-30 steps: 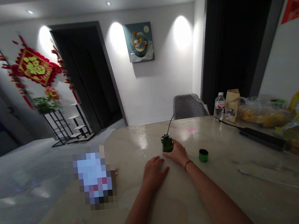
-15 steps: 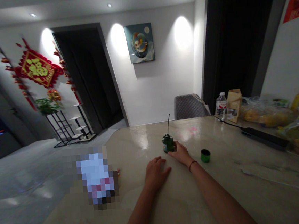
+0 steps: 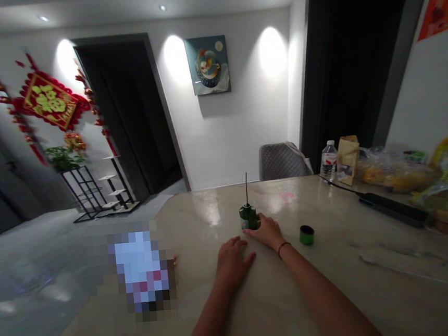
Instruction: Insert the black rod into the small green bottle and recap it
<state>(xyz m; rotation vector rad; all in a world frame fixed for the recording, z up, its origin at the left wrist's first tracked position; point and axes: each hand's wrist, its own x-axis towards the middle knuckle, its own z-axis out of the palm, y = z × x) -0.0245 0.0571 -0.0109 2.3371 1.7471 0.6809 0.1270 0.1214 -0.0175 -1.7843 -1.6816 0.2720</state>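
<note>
A small dark green bottle [image 3: 245,219] stands upright on the table [image 3: 204,300], with a thin dark stick [image 3: 247,189] rising almost straight up from its neck. My right hand [image 3: 266,231] grips the bottle's right side low down, thumb at the front and fingers curling behind, where they are partly hidden. Resting on the tabletop just nearer to me, my left hand [image 3: 232,262] is empty, its thumb and fingers apart. A green open-topped cap [image 3: 307,235] sits to the right of my right wrist, touched by neither hand.
At the right stand a water bottle [image 3: 328,161], a brown paper bag [image 3: 348,160] and plastic bags of food [image 3: 394,169]. A black elongated device [image 3: 392,209] with a cable lies before them. A pixelated patch [image 3: 141,269] covers something at the left. Behind the table is a grey chair [image 3: 284,161].
My right hand and the green bottle have shifted slightly left. The stick, which leaned right before, is now nearly vertical. My left hand stays in about the same place.
</note>
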